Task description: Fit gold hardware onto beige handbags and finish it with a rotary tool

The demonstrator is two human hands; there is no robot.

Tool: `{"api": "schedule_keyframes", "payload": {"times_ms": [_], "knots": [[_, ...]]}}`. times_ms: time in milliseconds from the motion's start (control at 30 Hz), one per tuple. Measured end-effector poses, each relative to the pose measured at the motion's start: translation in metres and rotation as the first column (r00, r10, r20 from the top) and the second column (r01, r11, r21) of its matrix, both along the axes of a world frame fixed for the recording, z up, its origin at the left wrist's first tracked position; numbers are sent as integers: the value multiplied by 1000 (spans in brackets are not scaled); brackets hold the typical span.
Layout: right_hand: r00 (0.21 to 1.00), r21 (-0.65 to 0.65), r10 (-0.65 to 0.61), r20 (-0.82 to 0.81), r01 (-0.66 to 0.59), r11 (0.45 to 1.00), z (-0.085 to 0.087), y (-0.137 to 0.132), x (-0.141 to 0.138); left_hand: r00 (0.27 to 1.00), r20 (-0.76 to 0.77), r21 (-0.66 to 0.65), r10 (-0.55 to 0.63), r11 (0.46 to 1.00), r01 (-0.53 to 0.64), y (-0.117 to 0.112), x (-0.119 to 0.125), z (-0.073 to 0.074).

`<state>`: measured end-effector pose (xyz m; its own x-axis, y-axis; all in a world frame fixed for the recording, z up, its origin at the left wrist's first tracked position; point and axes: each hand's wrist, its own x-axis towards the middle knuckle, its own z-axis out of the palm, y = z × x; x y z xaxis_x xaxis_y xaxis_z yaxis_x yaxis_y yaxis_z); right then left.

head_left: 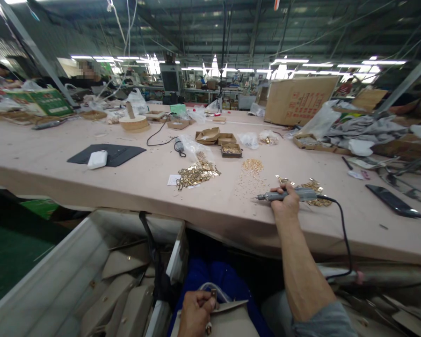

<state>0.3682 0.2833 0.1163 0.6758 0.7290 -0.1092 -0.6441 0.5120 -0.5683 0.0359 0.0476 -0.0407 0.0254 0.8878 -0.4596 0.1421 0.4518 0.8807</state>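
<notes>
My right hand is wrapped round a grey electric screwdriver, held level just over the table's front part with its bit pointing left. A black cord runs from its back end. Low in the view, over my lap, my left hand pinches the edge of a beige bag piece. A small metal plate stands at its fingertips. Tiny screws lie scattered left of the screwdriver. Gold metal fittings form a pile farther left, and more gold fittings lie behind my right hand.
A white bin at lower left holds several beige bag pieces. On the table are small cardboard boxes, a white block on a dark sheet, and a phone. A large carton stands behind.
</notes>
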Motion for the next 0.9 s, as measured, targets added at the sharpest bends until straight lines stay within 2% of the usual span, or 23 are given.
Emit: {"api": "schedule_keyframes", "payload": {"times_ms": [467,900], "knots": [[995,-56,-71,69,75,996,3,5,-17,998,25,-29,63,998,-62,1,-1,-4],[992,-72,-88,90,95,993,6,5,-23,1000,25,17,2,1000,-2,1,-2,-8]]}}
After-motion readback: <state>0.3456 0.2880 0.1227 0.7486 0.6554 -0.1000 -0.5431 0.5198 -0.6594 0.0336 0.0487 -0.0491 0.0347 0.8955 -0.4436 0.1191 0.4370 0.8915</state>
